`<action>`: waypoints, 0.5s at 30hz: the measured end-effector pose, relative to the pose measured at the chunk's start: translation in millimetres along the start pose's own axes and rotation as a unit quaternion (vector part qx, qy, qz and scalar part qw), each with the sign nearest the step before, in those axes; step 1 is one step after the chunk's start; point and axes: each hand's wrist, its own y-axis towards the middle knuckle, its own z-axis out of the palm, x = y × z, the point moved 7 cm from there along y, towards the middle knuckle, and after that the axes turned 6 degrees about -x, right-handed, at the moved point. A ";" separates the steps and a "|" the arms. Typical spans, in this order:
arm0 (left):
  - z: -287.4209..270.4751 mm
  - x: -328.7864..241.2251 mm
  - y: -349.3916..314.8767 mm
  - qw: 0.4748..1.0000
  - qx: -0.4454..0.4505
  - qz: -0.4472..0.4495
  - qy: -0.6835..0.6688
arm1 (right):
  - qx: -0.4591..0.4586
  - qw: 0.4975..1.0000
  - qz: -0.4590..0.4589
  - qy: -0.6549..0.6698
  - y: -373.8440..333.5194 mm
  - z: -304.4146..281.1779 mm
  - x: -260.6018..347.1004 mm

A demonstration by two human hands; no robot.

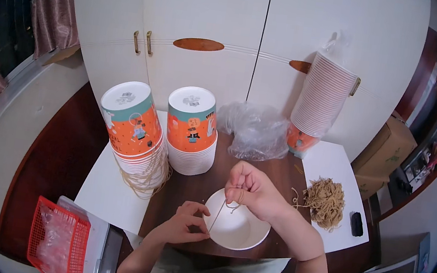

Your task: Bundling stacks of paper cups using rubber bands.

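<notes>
A white paper bucket (244,229) stands mouth up on the brown tabletop in front of me. Above its left rim, my right hand (251,189) pinches a thin tan twine (219,214), with a short loose end curling below the fingers. The strand runs tautly down to the rim's left side. There my left hand (188,225) has thumb and fingertip closed at the twine's lower end, close against the bucket. Whether those fingertips also grip the bucket wall is too small to tell.
Two stacks of upturned orange-and-green paper buckets, a left one (133,132) draped with twine and another (192,127), stand at the back left. Crumpled clear plastic (257,130), a tall bagged bucket stack (323,98), a twine bundle (324,202), a black object (356,224) and a red basket (57,239) surround me.
</notes>
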 end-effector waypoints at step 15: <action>27.3 -33.0 6.8 0.966 -0.044 0.051 0.249 | -0.099 0.865 -0.170 -0.462 -12.3 -1.1 60.5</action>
